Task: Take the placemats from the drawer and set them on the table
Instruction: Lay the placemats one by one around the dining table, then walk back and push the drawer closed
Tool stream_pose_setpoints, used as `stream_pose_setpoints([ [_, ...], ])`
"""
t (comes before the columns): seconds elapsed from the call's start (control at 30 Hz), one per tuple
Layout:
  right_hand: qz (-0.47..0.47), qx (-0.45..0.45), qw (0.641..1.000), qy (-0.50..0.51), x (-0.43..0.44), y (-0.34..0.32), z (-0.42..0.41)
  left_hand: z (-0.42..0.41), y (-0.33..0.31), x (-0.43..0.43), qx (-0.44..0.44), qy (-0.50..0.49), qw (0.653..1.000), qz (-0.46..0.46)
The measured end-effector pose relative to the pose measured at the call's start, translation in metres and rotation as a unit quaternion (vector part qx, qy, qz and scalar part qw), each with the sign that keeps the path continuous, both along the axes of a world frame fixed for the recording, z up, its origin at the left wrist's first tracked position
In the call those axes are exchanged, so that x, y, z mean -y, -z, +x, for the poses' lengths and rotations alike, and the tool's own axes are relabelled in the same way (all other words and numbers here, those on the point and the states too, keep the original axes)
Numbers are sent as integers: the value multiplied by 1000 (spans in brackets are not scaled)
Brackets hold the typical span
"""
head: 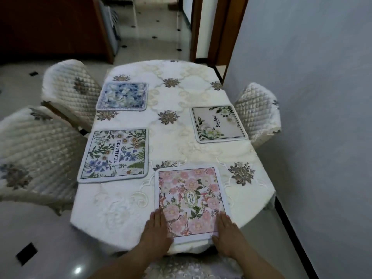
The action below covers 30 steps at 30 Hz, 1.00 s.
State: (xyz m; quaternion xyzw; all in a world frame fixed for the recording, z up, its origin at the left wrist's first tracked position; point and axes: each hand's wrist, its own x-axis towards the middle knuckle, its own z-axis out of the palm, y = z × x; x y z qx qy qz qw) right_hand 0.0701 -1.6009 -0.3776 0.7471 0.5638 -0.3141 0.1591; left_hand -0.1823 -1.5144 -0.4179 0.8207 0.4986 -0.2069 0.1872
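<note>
Several square placemats lie flat on the table (171, 137), which has a white embroidered cloth. A pink floral placemat (191, 200) sits at the near edge. My left hand (158, 231) rests flat on its near left corner, and my right hand (227, 232) rests flat on its near right corner, fingers straight. A green and blue "Beautiful" placemat (115, 155) lies at the left. A blue floral placemat (122, 96) lies at the far left. A cream placemat with white flowers (218, 123) lies at the right. No drawer is in view.
Quilted cream chairs stand at the left (34, 154), far left (68, 91) and right (259, 111), with another chair's back (187, 266) just below my hands. A grey wall (312, 97) runs close along the right. A dark wooden cabinet (52, 27) and a doorway lie beyond.
</note>
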Motion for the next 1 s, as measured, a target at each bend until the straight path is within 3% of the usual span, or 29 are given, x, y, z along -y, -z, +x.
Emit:
stream_pose_setpoints([
  [0.17, -17, 27, 999, -22, -18, -28, -7, -11, -48, -4, -10, -49, 998, 25],
  [0.33, 83, 18, 989, -119, -80, -94, -31, -46, -126, -23, -7, -112, 986, 119],
  [0.57, 219, -31, 938, -265, -130, -182, -118, -131, -219, 2, 19, -254, 954, 159],
  [0.77, 249, -83, 905, -334, -133, -213, -208, -220, -247, 34, 47, -328, 932, 144],
  [1.0, 270, -96, 890, -355, -159, -221, -343, -356, -254, 28, 67, -375, 909, 171],
])
